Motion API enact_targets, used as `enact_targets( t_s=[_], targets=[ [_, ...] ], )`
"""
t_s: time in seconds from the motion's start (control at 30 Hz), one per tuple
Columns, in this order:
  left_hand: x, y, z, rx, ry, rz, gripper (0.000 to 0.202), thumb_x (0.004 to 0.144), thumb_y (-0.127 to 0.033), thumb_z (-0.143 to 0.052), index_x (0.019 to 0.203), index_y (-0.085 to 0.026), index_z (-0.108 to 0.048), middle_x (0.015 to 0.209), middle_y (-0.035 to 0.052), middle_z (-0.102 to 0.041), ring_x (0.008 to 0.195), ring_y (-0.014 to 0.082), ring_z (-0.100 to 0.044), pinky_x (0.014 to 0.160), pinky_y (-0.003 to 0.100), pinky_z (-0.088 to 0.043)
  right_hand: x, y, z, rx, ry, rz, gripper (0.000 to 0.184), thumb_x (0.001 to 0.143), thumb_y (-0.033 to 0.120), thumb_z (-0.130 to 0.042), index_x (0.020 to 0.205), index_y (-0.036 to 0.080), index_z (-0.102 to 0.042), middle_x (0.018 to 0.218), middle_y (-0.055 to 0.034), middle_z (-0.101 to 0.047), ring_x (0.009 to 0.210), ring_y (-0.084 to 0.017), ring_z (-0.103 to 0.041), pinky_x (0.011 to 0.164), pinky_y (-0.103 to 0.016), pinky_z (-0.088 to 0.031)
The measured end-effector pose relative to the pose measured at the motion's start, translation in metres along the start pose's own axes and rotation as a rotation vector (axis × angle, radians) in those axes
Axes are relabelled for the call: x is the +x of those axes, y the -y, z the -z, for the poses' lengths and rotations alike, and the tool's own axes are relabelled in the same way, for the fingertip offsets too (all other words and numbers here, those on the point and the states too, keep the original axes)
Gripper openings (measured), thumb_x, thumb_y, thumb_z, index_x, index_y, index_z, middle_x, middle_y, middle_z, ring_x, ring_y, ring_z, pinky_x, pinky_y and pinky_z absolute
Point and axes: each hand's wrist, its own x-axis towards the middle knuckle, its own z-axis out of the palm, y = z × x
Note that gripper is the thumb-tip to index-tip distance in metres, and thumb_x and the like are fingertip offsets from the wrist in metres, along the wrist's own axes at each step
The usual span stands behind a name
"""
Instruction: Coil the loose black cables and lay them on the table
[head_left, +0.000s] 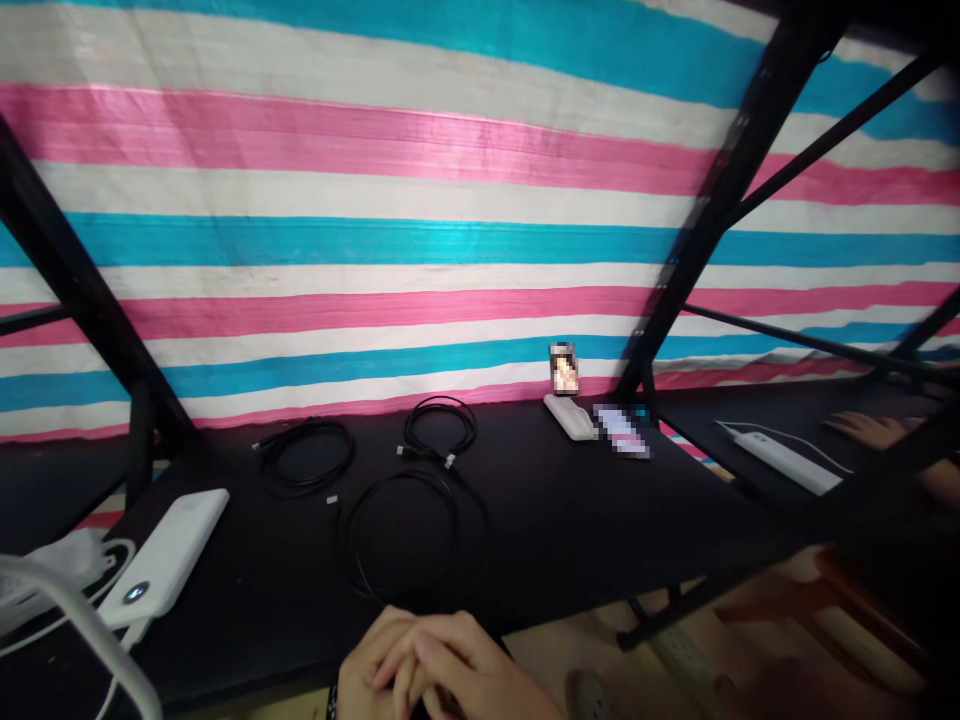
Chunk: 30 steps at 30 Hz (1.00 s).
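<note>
My two hands rest together at the bottom middle, at the near edge of a black table (585, 520). My right hand (472, 672) lies over my left hand (367, 668), with the fingers of both folded and clasped; nothing shows inside them. Just beyond my hands lies a large coil of black cable (401, 535). Two smaller black cable coils, one (306, 455) and another (440, 428), lie farther back. A white power bank (161, 560) sits at the left.
A phone (564, 368) stands lit against the striped pink, blue and white tarp, with a white power bank (570, 417) and a blurred card beside it. Black metal frame bars cross left and right. On the neighbouring table, another person's hand (870, 430) rests near a white power strip (784, 460).
</note>
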Motion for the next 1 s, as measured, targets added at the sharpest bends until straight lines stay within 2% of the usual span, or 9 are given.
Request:
enact_targets(
  t_s=[0.07,0.17,0.33,0.5,0.67,0.77,0.87,1.0],
  targets=[
    [0.003,-0.002,0.002,0.042,0.067,0.009,0.026,0.065,-0.042,-0.069,0.051,-0.021,-0.065,0.061,0.0057,-0.058,0.058,0.0192,-0.054,0.053,0.027,-0.044,0.0,-0.009,0.003,0.029,-0.004,0.009,0.04,0.092,0.039,-0.04,0.094,0.013,-0.07,0.066,-0.0021,-0.062,0.039,-0.003,-0.04,0.036,-0.013,-0.026],
    [0.007,-0.003,0.002,0.031,0.091,-0.022,0.03,0.069,-0.046,-0.064,0.053,-0.02,-0.066,0.061,0.0064,-0.058,0.059,0.0196,-0.054,0.054,0.027,-0.044,0.001,-0.018,0.004,0.053,0.0,0.012,0.034,0.09,0.036,-0.045,0.096,0.013,-0.069,0.068,-0.0032,-0.064,0.039,-0.003,-0.046,0.034,-0.012,-0.027],
    [0.011,-0.003,0.003,-0.068,0.262,-0.053,0.029,0.069,-0.046,-0.065,0.079,-0.021,-0.072,0.085,0.01,-0.066,0.075,0.0237,-0.059,0.069,0.029,-0.049,0.0,-0.018,0.004,0.038,-0.01,-0.043,0.022,0.084,0.025,-0.053,0.091,0.015,-0.07,0.067,-0.0004,-0.061,0.043,-0.002,-0.047,0.037,-0.009,-0.03],
    [0.008,0.013,0.005,-0.021,0.252,0.009,0.029,0.07,-0.044,-0.064,0.07,-0.016,-0.07,0.069,0.0079,-0.064,0.065,0.0204,-0.059,0.059,0.025,-0.047,-0.001,-0.015,0.011,0.045,0.081,-0.083,0.027,0.085,0.032,-0.052,0.096,0.015,-0.069,0.073,-0.002,-0.063,0.042,-0.001,-0.045,0.038,-0.01,-0.033],
    [0.001,0.02,0.003,-0.034,0.303,0.016,0.03,0.074,-0.042,-0.057,0.07,-0.014,-0.068,0.064,0.0066,-0.066,0.059,0.0174,-0.059,0.054,0.023,-0.045,0.005,-0.024,0.01,0.09,0.051,-0.069,0.025,0.082,0.027,-0.056,0.097,0.011,-0.065,0.066,-0.0025,-0.063,0.043,-0.004,-0.052,0.037,-0.011,-0.034],
    [0.001,0.016,0.005,-0.007,0.261,-0.008,0.019,0.072,-0.03,-0.058,0.068,-0.013,-0.068,0.063,0.0056,-0.067,0.059,0.0168,-0.06,0.052,0.021,-0.044,0.009,-0.026,0.007,0.083,0.052,-0.063,0.024,0.081,0.029,-0.057,0.096,0.011,-0.065,0.064,-0.0016,-0.062,0.044,-0.006,-0.054,0.036,-0.011,-0.034],
    [0.003,0.013,0.01,0.035,0.18,-0.006,0.007,0.063,-0.017,-0.059,0.062,-0.013,-0.065,0.06,0.0037,-0.066,0.059,0.0166,-0.059,0.052,0.02,-0.042,0.011,-0.024,0.005,0.055,0.09,-0.053,0.025,0.082,0.031,-0.057,0.095,0.012,-0.065,0.067,-0.0012,-0.06,0.046,-0.006,-0.056,0.037,-0.012,-0.035],
    [0.008,0.015,0.014,0.097,0.071,0.033,0.009,0.06,-0.012,-0.052,0.057,-0.014,-0.06,0.055,0.001,-0.061,0.055,0.014,-0.055,0.051,0.02,-0.039,0.017,-0.018,0.004,-0.006,0.151,-0.053,0.027,0.085,0.032,-0.052,0.1,0.013,-0.064,0.07,0.0001,-0.058,0.048,-0.006,-0.056,0.037,-0.011,-0.034]
  ],
)
